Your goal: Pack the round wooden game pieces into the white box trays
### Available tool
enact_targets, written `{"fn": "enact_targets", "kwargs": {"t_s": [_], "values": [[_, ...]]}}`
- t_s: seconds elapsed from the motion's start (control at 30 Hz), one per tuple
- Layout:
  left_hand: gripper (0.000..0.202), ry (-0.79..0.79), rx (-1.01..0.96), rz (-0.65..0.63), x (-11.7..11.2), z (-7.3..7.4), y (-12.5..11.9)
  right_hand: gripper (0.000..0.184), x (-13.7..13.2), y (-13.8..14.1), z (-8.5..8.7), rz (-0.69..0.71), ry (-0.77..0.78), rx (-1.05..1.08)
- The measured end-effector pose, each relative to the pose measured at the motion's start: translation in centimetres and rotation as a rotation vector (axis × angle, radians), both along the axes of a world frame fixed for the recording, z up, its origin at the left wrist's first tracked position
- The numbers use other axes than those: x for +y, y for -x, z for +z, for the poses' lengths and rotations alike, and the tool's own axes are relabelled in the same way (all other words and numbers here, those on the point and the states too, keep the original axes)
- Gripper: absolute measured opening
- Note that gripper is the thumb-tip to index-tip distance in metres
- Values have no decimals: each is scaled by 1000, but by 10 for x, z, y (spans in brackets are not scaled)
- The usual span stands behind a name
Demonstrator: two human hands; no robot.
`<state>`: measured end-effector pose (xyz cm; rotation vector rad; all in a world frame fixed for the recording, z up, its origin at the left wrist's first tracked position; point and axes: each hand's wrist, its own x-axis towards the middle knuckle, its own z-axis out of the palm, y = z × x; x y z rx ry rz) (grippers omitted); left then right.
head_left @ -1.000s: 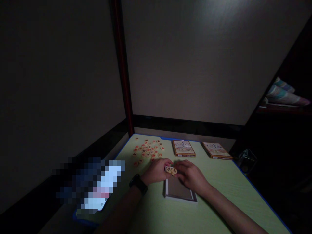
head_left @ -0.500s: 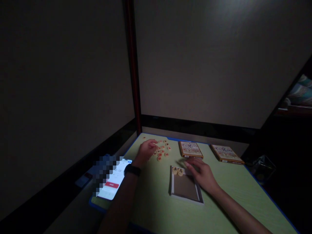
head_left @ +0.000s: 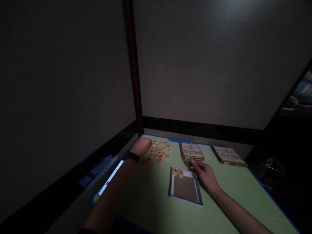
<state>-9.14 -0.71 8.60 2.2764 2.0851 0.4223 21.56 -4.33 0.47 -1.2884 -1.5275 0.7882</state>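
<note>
White tray walls likely keep two discs cornered; whether my left hand, beside loose discs, or right hand is pinching anything, I cannot tell.

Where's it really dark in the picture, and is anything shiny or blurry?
In the head view, it's nearly black right of the table, with pale glare high on the back wall; also in the head view, the phone screen glows, while the scattered game pieces look small and soft.
</note>
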Motion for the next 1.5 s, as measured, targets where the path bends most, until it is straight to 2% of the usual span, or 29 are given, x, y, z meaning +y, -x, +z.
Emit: {"fn": "enact_targets", "kwargs": {"t_s": [0.2,0.37,0.5,0.7,0.9,1.07,1.23,1.5], "values": [[30,-47,-62,160,14,-11,7,73,-3,2,3,20,13,2],[33,-121,-127,299,14,-20,7,72,-2,2,-2,33,41,30],[32,-188,-229,351,12,-24,9,71,0,1,-5,37,49,15],[33,-197,-280,357,12,-25,16,71,0,2,-4,50,39,18],[37,-144,-203,346,16,-29,15,72,0,2,-4,48,29,15],[46,-41,-128,291,46,-28,11,73,0,2,-4,47,43,5],[38,101,-20,255,79,-21,17,73,0,2,-6,37,55,23],[31,205,109,241,92,-32,25,71,-2,5,-5,63,72,40]]}}
